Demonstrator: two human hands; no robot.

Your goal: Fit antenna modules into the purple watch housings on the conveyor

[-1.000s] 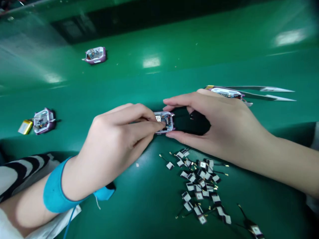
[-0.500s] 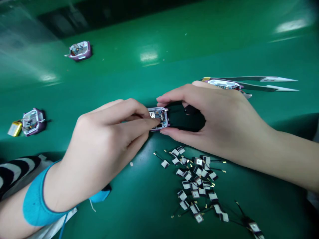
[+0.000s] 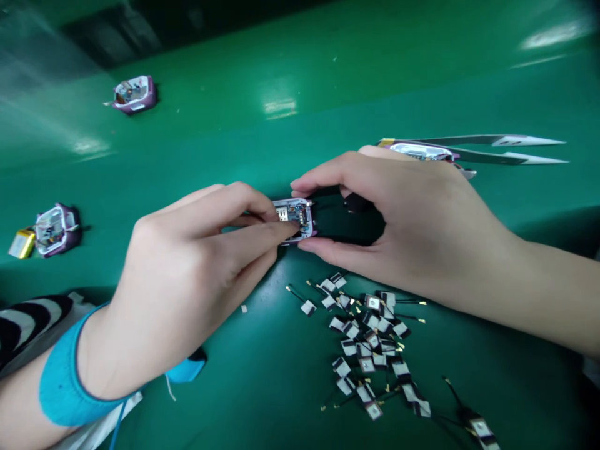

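Note:
A small open watch casing [image 3: 305, 219] with a circuit board inside lies between both hands. My left hand [image 3: 201, 256] is closed around its left end, one fingertip pressing on the board. Whatever lies under that fingertip is hidden. My right hand [image 3: 403, 212] grips the casing's right end by its upper and lower edges, with finger and thumb tips. A dark object [image 3: 356, 203] shows inside the curve of the right hand; its kind is unclear. Tweezers [image 3: 529, 150] stick out behind that hand, tips to the right; whether the hand holds them is hidden.
Beyond the right hand is another purple casing [image 3: 417, 150]. Two more open casings lie left, one upper [image 3: 135, 94] and one lower [image 3: 57, 229] beside a yellow battery [image 3: 22, 244]. Several small antenna pieces with leads [image 3: 370, 340] are scattered in front. A blue strap [image 3: 60, 375] circles my left wrist.
The view has shifted slightly, so the casings at left appear a little further left. Both hands keep nearly the same hold on the watch casing.

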